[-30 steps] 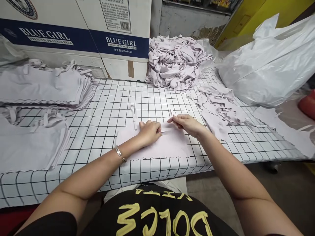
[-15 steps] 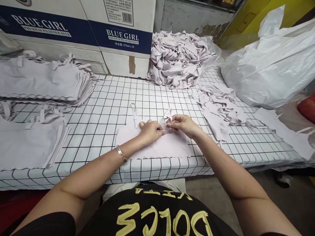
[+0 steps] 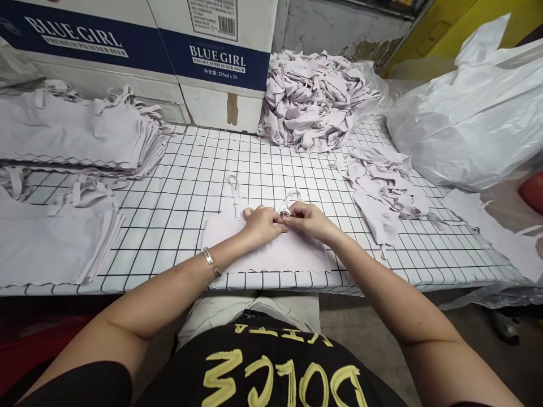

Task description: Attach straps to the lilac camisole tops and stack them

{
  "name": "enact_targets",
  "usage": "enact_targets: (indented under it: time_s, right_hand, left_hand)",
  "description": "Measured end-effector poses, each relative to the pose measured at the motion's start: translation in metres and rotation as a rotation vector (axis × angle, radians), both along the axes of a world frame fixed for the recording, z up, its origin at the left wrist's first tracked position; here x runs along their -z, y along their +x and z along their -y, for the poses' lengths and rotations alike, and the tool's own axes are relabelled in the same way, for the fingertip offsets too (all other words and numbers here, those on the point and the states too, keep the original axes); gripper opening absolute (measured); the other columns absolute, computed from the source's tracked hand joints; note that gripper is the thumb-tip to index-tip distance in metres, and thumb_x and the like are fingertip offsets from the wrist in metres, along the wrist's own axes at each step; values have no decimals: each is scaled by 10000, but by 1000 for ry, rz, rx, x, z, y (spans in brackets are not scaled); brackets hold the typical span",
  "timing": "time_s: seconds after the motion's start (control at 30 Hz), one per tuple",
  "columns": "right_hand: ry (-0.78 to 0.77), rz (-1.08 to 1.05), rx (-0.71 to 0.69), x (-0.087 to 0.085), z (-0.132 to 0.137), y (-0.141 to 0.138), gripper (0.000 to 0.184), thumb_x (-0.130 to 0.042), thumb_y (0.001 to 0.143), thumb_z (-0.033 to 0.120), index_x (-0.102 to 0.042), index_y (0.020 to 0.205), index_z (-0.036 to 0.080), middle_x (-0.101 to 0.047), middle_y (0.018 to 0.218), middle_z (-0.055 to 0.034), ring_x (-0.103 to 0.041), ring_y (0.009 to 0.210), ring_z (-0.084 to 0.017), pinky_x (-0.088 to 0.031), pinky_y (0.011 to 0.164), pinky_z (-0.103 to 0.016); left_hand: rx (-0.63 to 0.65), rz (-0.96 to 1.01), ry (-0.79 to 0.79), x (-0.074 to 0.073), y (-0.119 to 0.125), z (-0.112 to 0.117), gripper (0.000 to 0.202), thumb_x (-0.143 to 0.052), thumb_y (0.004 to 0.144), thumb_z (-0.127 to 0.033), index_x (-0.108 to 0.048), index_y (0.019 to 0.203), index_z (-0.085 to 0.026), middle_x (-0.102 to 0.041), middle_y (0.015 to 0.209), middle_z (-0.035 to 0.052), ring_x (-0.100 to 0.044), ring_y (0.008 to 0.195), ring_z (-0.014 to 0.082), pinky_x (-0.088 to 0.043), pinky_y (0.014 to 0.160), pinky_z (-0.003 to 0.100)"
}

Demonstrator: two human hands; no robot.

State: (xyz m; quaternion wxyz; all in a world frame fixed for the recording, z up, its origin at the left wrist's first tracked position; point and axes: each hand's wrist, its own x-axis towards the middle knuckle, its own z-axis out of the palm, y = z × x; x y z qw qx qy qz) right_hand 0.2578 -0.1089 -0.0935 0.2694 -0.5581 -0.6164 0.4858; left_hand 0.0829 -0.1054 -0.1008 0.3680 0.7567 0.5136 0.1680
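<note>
A pale lilac cloth piece [image 3: 271, 254] lies flat at the near edge of the checked table [image 3: 203, 186]. My left hand [image 3: 262, 224] rests on it with fingers curled, pinching a thin strap [image 3: 288, 204] of the cloth. My right hand [image 3: 311, 219] meets it from the right, fingers pinched on the same strap, which loops up between the two hands. A second strap [image 3: 235, 195] of the cloth lies straight on the table to the left.
Stacks of flat lilac pieces [image 3: 76, 133] lie at the left. A heap of crumpled pieces [image 3: 314, 99] sits at the back, with loose ones [image 3: 382, 186] to the right. Cardboard boxes [image 3: 212, 62] stand behind. A white plastic bag [image 3: 470, 118] fills the right.
My right hand has drawn the strap in toward my left hand, and both hands now pinch it together. The view has tilted slightly.
</note>
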Motion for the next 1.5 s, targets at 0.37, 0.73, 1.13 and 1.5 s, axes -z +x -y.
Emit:
enact_targets:
  time_s: [0.37, 0.73, 1.13, 1.5]
  right_hand:
    - [173, -72, 92, 10, 13, -9, 205, -737, 723, 371, -629, 700, 198, -488, 811, -2, -432, 700, -136, -367, 663, -302]
    - [262, 176, -53, 1, 7, 1, 158, -707, 711, 271, -580, 644, 205, -537, 778, -28, -466, 786, -197, -375, 737, -353]
    - [-286, -459, 171, -16, -4, 1, 328, -716, 604, 197, -481, 832, 219, -660, 846, -29, -606, 814, -196, -458, 704, -329]
    - [-235, -162, 437, -20, -98, 37, 330, -727, 710, 243, -453, 892, 224, -654, 747, -48, -615, 674, -184, -489, 645, -340]
  left_hand:
    - [-3, 4, -19, 0, -1, -1, 234, -671, 801, -392, -662, 673, -197, -704, 824, 0, -548, 1005, 244, -228, 891, 417]
    - [-5, 0, 4, 5, 0, 2, 179, -709, 781, -347, -679, 681, -202, -709, 852, 3, -526, 990, 236, -226, 886, 422]
    - [518, -134, 488, 4, -19, 50, 520, -548, 910, -466, -473, 1362, -221, -427, 1485, 106, -308, 1391, 298, -47, 1147, 481]
    - [606, -128, 426, 2, -32, 62, 549, -497, 910, -547, -430, 1406, -322, -422, 1501, 65, -306, 1413, 290, -92, 1158, 543]
